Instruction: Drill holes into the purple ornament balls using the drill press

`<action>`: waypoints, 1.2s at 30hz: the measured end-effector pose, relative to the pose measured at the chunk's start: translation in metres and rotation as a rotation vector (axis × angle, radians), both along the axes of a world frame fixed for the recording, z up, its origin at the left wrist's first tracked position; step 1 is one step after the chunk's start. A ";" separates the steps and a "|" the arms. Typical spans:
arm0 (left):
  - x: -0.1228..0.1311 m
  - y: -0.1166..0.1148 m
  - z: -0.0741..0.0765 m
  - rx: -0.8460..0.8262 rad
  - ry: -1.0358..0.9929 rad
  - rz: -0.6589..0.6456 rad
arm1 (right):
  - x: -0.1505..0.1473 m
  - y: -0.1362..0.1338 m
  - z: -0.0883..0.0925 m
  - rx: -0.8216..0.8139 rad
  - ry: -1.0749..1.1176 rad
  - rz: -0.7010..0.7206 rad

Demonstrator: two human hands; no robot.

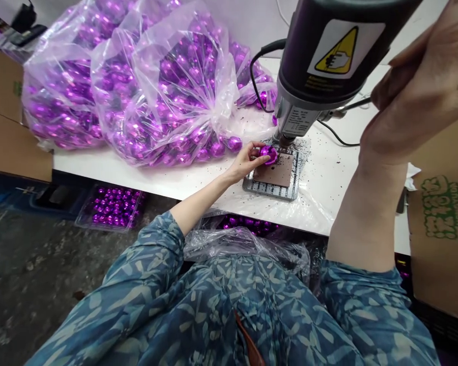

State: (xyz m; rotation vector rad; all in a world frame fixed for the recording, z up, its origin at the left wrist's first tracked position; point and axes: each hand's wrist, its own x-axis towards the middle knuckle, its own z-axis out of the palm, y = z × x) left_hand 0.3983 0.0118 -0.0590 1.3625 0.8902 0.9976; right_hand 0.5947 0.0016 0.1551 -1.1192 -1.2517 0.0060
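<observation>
Plastic bags (148,101) beside the black machine (316,84)

drill press (316,71) ahead of you on the table (168,179), board (275,177) on its base plate (275,191). plastic bags (217,108) left of it, carton (438,264) at your right, bin (86,216) lower left.

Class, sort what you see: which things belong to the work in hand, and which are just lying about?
Belong:
- purple ball, in the left hand
- machine
- metal plate
- brown board
- probably the plastic bags of balls

Seemingly lying about:
- cardboard, both sides
- crumpled white scrap
</observation>
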 end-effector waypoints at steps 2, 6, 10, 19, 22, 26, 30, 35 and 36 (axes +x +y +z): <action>0.006 0.002 -0.007 0.073 0.059 -0.027 | 0.001 0.002 0.000 0.048 0.066 0.001; 0.011 0.006 -0.014 0.164 0.150 -0.040 | 0.003 0.000 0.001 0.033 0.045 0.054; 0.012 0.004 -0.015 0.250 0.229 -0.012 | 0.005 -0.002 -0.001 0.039 0.049 0.074; 0.027 -0.008 -0.013 0.308 0.227 -0.028 | 0.008 -0.005 -0.001 -0.023 0.074 0.048; 0.025 -0.003 -0.017 0.229 0.178 -0.035 | 0.010 -0.005 -0.003 -0.030 0.080 0.043; 0.016 0.004 -0.023 0.172 0.136 -0.049 | 0.013 -0.001 -0.005 -0.050 0.059 0.048; 0.011 0.005 -0.025 0.158 0.158 -0.052 | 0.014 0.004 -0.002 0.011 0.053 0.112; 0.013 0.003 -0.024 0.200 0.164 -0.050 | 0.010 -0.003 0.004 -0.029 -0.012 0.118; 0.014 0.002 -0.025 0.221 0.155 -0.047 | 0.009 -0.004 0.005 -0.055 -0.031 0.102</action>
